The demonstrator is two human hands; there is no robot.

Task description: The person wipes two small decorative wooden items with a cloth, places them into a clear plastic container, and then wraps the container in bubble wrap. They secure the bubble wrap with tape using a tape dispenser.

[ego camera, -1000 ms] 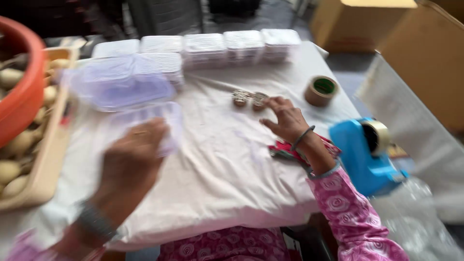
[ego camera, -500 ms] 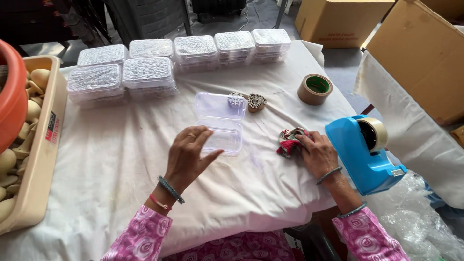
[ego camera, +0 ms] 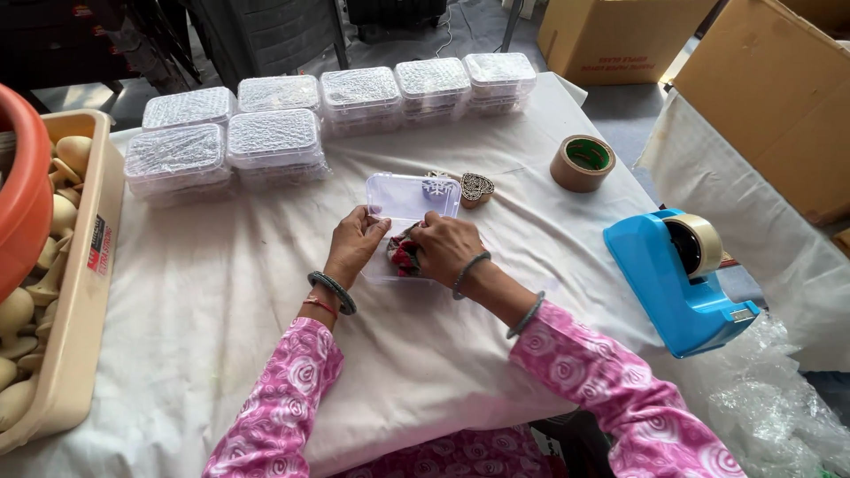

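**Both hands at the open clear box, pressing in a red cloth bundle**

An open clear plastic box [ego camera: 412, 199] lay on the white tablecloth [ego camera: 221, 301], near the middle of the table, with its lid part standing toward the far side. The left hand [ego camera: 354, 243] rested at the left edge of this box; its fingers were bent and close together, the tips touching the rim, but it was not possible to tell if they pinched the rim. The right hand [ego camera: 447, 248] was over the near part of the box, fingers curled and closed on a small red patterned bundle [ego camera: 403, 255], which sat inside the box, between the two hands.

Just beside the far right corner of the box lay a heart-shaped carved wooden block [ego camera: 476, 188], and one more small carved piece [ego camera: 436, 178] was just behind the box. Stacks of closed clear boxes [ego camera: 266, 133] stood in rows along the far side of the table. A roll of brown tape [ego camera: 583, 163] lay to the right, well apart from the hands, and a blue tape dispenser [ego camera: 677, 288] stood at the right edge. On the left was a beige tray [ego camera: 84, 292] with pale wooden pieces, and an orange tub [ego camera: 22, 208] sat over it. Cardboard boxes [ego camera: 779, 88] stood behind the table on the right.
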